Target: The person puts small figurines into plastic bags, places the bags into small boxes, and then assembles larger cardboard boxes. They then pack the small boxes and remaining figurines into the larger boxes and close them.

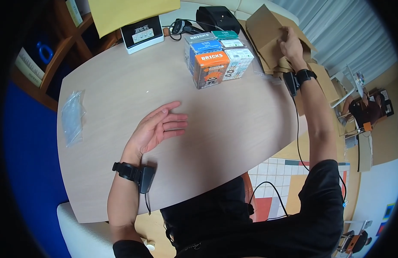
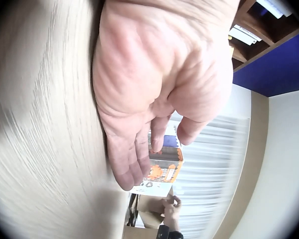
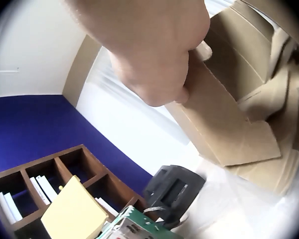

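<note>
At the table's back right my right hand (image 1: pixel 292 48) pinches the edge of a brown cardboard piece (image 1: pixel 262 32), thumb on one side of it. Up close in the right wrist view, the folded cardboard (image 3: pixel 224 119) spreads out below the fingers, with more creased sheets beside it. My left hand (image 1: pixel 154 127) rests on its edge on the tabletop, palm inward, fingers loosely extended and holding nothing. Beyond its fingertips stands a group of small BRICKS boxes, an orange one (image 1: pixel 211 71) in front, a white one (image 1: pixel 238 64) beside it and a blue one (image 1: pixel 203 46) behind.
A clear plastic bag (image 1: pixel 72 118) lies at the table's left. Along the back are a white-and-black device (image 1: pixel 143 36), a yellow sheet (image 1: pixel 134 13), a handheld scanner (image 1: pixel 186 28) and a black machine (image 1: pixel 218 19). A cable (image 1: pixel 298 133) hangs from the right wrist camera.
</note>
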A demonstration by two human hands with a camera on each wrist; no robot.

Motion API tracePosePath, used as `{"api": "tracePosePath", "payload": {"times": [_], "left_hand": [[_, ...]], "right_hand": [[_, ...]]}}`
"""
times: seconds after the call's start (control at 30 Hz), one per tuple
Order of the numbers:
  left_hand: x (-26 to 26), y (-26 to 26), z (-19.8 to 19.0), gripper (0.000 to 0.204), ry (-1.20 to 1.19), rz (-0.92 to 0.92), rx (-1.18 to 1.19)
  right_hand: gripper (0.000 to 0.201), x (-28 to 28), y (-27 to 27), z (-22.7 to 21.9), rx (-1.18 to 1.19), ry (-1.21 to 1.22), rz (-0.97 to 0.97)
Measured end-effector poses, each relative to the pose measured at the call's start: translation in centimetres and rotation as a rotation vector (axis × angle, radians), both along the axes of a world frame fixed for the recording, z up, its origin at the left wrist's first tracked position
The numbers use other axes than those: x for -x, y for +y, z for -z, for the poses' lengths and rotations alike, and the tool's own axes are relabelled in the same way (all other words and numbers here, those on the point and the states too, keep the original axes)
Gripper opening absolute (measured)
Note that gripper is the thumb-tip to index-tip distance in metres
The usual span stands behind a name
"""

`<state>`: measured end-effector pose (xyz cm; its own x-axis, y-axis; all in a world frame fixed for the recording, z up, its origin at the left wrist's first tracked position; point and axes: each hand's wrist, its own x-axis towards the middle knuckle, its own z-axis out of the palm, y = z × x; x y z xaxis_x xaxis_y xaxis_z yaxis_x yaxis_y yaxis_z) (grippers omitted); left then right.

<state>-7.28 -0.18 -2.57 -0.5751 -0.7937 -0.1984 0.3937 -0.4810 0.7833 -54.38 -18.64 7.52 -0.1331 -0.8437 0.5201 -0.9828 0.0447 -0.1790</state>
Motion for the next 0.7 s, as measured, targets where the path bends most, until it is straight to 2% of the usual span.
{"api": "tracePosePath", "payload": {"times": [0.23,0.27,0.33,0.43,0.6,0.7], "left_hand": [[-0.5,0.1,0.5,0.045,-0.010,-0.009,0.019],[-0.7,0.2,0.7,0.045,-0.017,-0.014,0.035],[-0.7,0.4,0.8,0.046,-0.027,-0.020,0.075],[-1.2,1.0,-0.1,0.047,-0.096,-0.064,0.143],[-5.1,1.2,-2.0,0.058,0.070,-0.475,0.280],[-7.9,2.4,-3.7,0.066,0.125,-0.740,0.359]], "right_hand": [[0.035,-4.2,4.0,-7.5,0.521,0.217,-0.333],[0.034,-5.8,5.5,-8.6,0.516,0.156,-0.364],[0.036,-7.9,7.8,-10.4,0.559,0.240,-0.467],[0.038,-12.9,11.8,-11.7,0.765,0.311,-0.678],[0.042,-20.2,17.9,-11.2,0.793,0.203,-0.875],[0.037,-23.5,21.1,-10.4,0.624,-0.027,-0.911]]}}
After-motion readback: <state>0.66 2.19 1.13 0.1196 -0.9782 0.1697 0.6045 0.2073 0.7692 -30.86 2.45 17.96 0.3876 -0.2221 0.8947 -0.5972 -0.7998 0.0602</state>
